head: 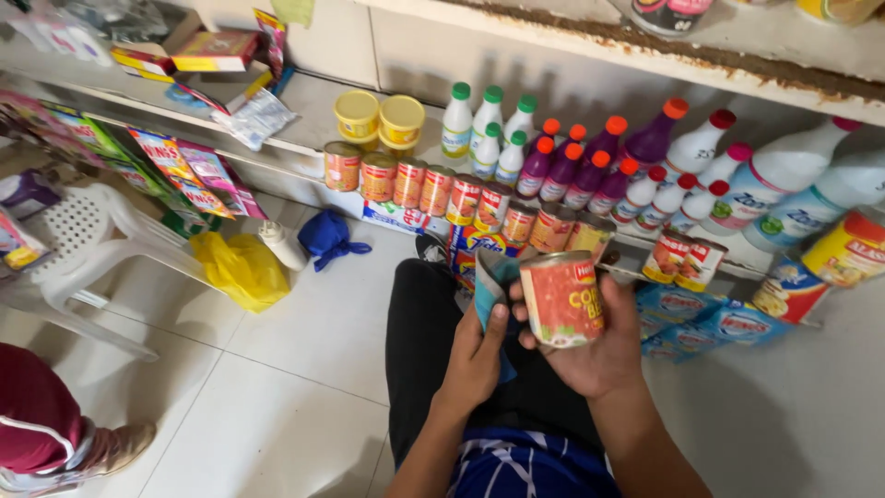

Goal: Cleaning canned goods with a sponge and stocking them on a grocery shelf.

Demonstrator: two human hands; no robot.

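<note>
My right hand (604, 346) is wrapped around a red-labelled tin can (560, 297), held upright in front of me over my lap. My left hand (475, 355) grips a blue-grey cloth (489, 286) pressed against the can's left side. Just beyond the hands, a low white shelf (304, 152) carries a row of similar red and orange cans (433, 189) along its front edge. Behind the cans stand purple bottles with orange caps (572, 166) and white bottles with green caps (484, 129).
Two yellow tubs (380, 118) sit left of the bottles. Large white bottles with red caps (737, 184) fill the shelf's right end. A yellow bag (241, 267), a blue cloth bundle (327, 238) and a white plastic chair (83, 244) are on the tiled floor at left. Another person's leg (41, 424) shows bottom left.
</note>
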